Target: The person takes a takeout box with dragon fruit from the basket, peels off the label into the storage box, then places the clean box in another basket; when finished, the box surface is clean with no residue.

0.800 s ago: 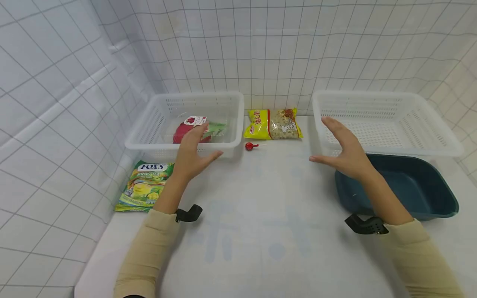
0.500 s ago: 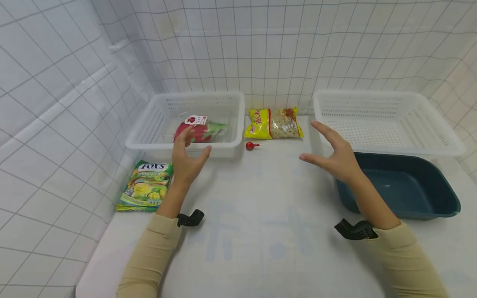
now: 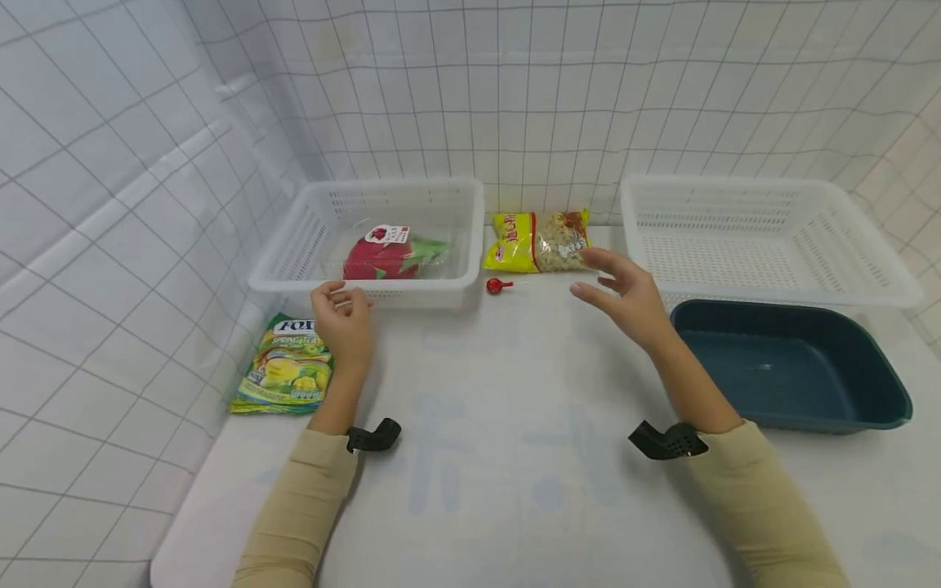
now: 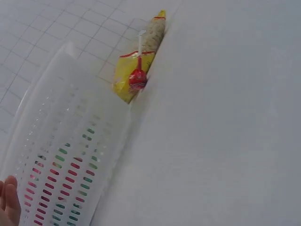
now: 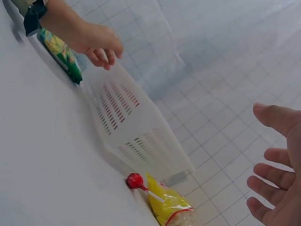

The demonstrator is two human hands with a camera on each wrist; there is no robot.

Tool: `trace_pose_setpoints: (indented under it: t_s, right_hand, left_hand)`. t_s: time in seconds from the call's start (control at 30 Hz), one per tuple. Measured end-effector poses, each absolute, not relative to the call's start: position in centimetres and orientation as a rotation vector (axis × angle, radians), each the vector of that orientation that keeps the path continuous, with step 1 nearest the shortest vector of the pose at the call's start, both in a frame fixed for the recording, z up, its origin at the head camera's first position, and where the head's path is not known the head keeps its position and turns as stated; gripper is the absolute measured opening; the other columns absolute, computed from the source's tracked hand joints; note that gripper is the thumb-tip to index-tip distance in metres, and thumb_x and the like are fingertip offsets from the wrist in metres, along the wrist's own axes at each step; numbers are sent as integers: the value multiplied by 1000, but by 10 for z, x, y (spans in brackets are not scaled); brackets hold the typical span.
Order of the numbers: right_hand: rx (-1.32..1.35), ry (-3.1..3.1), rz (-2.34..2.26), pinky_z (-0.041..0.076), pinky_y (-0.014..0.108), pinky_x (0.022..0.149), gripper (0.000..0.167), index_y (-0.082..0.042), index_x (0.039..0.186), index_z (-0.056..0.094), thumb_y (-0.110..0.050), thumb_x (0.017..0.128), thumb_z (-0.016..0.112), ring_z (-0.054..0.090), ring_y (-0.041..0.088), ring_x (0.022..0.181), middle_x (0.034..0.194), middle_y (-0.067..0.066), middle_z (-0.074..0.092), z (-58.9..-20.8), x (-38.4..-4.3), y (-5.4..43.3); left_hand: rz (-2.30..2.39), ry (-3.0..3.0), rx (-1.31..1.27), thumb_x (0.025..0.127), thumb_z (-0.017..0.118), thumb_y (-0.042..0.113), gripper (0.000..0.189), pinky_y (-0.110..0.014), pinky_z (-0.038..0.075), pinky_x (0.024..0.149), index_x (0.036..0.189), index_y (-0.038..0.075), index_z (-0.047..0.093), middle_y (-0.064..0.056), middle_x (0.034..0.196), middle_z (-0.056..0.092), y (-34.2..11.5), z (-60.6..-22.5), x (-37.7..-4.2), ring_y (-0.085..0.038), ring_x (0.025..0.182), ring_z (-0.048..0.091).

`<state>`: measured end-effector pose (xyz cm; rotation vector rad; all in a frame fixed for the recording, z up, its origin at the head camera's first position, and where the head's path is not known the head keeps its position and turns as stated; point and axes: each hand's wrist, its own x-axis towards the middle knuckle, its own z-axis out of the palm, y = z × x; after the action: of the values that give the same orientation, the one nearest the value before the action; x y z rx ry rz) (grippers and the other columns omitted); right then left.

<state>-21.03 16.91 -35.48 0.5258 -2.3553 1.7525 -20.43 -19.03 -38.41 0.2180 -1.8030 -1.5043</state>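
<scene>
My left hand point(image 3: 345, 327) hovers at the front wall of the left white basket point(image 3: 287, 286), its fingers loosely curled and holding nothing. Inside that basket lies a red dragon fruit point(image 3: 375, 260) in a clear package with a label. Partly behind the left wrist is a green bag of Fox's candy point(image 3: 283, 371). My right hand point(image 3: 628, 298) is held above the table with thumb and fingers apart, nothing between them. Nearest to it are a yellow snack bag point(image 3: 518, 245), whose right edge its fingertips overlap in the head view, and a red lollipop point(image 3: 495, 286) with a white stick.
A second white basket point(image 3: 779, 296) stands at the back right. In front of it is a dark blue bin point(image 3: 764, 416). Grid-patterned white cloth point(image 3: 544, 98) walls the back and sides of the white table point(image 3: 485, 506).
My left hand has drawn back from over the left basket toward me, its fingers curling loosely. The right hand has shifted left, away from the right basket and bin, toward the snack bag.
</scene>
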Motion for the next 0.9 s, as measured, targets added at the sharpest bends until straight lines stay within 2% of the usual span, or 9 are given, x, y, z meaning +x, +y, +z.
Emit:
trace_pose_setpoints:
  t_s: [0.1, 0.27, 0.47, 0.67, 0.9]
  right_hand:
    - [484, -2319, 1890, 41, 35, 103, 48, 4, 134, 53, -9, 91, 69, 50, 22, 125, 136, 16, 54, -353, -214, 161]
    - [454, -2316, 1981, 45, 30, 99, 45, 5, 130, 55, -14, 92, 68, 54, 21, 118, 130, 17, 57, -349, -220, 146]
    - [442, -2366, 2004, 46, 34, 99, 45, 1, 130, 56, -21, 93, 69, 58, 20, 114, 128, 19, 58, -340, -230, 130]
    - [484, -2395, 2042, 46, 33, 98, 42, 1, 128, 57, -19, 93, 68, 58, 21, 112, 126, 14, 60, -327, -237, 115]
    - [517, -2392, 2071, 47, 36, 96, 38, 3, 124, 60, -16, 92, 69, 59, 20, 109, 122, 13, 62, -319, -247, 95]
  left_hand:
    - [-1610, -1745, 364, 94, 55, 10, 24, -17, 49, 61, 113, -2, 46, -1, 81, 56, -203, -387, -214, -5, 61, 60]
    - [-1692, -1704, 437, 94, 63, 18, 32, -19, 51, 65, 112, 5, 40, -3, 81, 56, -214, -391, -222, -7, 61, 62]
    - [-1851, -1624, 410, 91, 68, 9, 39, -19, 54, 69, 112, 8, 34, -7, 85, 53, -213, -391, -221, -10, 66, 64]
    - [-2039, -1468, 339, 90, 64, -3, 39, -20, 55, 71, 111, 10, 34, -10, 93, 50, -215, -393, -222, -14, 75, 62]
    - [-2090, -1488, 316, 91, 64, -2, 38, -19, 55, 67, 108, 13, 34, -10, 94, 51, -217, -395, -229, -12, 71, 65]
